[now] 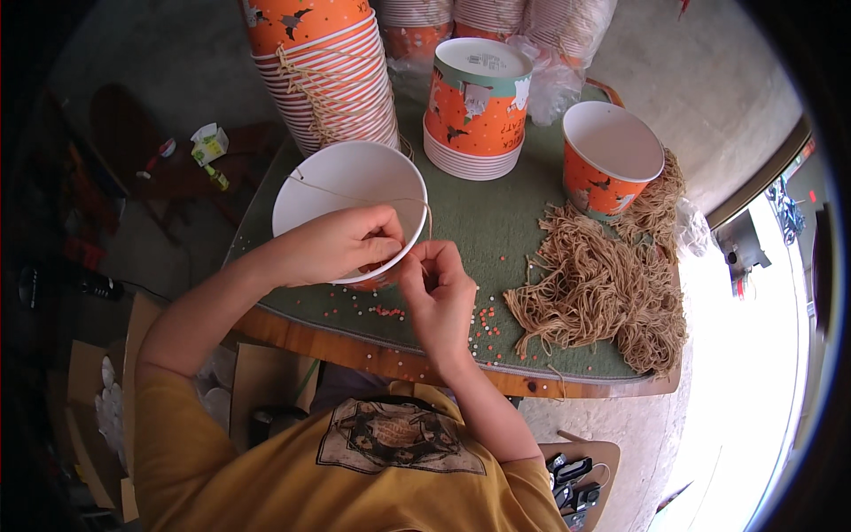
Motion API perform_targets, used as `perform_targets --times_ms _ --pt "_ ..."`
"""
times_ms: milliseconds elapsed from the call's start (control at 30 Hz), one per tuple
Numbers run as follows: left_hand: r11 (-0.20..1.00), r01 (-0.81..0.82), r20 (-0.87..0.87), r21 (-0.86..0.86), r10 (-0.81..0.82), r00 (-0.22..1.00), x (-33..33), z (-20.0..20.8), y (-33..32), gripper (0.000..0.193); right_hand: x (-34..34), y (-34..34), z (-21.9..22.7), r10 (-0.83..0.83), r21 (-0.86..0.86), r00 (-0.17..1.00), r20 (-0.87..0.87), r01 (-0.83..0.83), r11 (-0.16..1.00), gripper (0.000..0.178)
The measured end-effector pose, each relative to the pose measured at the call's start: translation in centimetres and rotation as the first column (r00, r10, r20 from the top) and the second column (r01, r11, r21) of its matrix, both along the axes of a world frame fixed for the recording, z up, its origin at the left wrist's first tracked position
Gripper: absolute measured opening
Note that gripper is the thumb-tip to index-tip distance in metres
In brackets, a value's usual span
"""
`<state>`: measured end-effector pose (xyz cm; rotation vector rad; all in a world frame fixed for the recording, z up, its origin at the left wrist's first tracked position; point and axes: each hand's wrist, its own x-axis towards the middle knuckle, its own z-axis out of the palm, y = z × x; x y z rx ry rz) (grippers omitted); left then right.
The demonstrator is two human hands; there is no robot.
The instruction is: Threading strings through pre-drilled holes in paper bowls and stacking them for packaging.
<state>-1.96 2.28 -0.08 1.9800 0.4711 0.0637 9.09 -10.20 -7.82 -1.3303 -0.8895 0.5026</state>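
A paper bucket, white inside with orange showing below its rim, stands tilted toward me at the table's front. A thin tan string starts at a hole in its far left wall, crosses the opening and passes over the right rim. My left hand reaches over the near rim, fingers curled inside against the wall; what they hold is hidden. Outside that rim, my right hand is closed in a pinch where the string comes down. The two hands are close together, with the bucket wall between them.
Tall stacked orange buckets rise at the back left. An upside-down stack and an upright bucket stand farther right. Tangled tan strings cover the table's right side. Small orange and white dots lie scattered on the green tabletop.
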Motion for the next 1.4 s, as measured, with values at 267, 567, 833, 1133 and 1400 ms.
perform_targets --times_ms 267,567,833,1133,1400 --pt "0.999 -0.053 0.158 0.002 0.053 0.986 0.6 -1.2 -0.3 0.010 0.7 0.1 0.2 0.049 -0.007 0.999 0.002 -0.049 0.999 0.012" --pt "0.956 -0.071 0.065 0.285 0.054 0.996 0.9 0.1 -1.1 0.011 1.5 0.3 0.9 0.253 0.042 0.885 -0.392 -0.257 0.965 0.009" --pt "0.865 -0.127 0.093 0.486 0.093 0.991 0.5 0.3 -1.1 0.008 2.9 -0.6 0.4 0.212 0.040 0.944 -0.252 -0.209 0.977 0.011" --pt "0.850 -0.254 0.210 0.461 0.174 0.962 -0.1 0.3 -0.5 0.006 3.9 0.0 2.0 0.164 0.065 0.984 0.066 -0.168 0.984 0.011" --pt "0.883 -0.313 0.170 0.350 0.268 0.948 -0.6 0.6 0.7 0.005 4.9 1.4 3.7 0.253 0.040 0.928 0.274 -0.274 0.961 0.016"
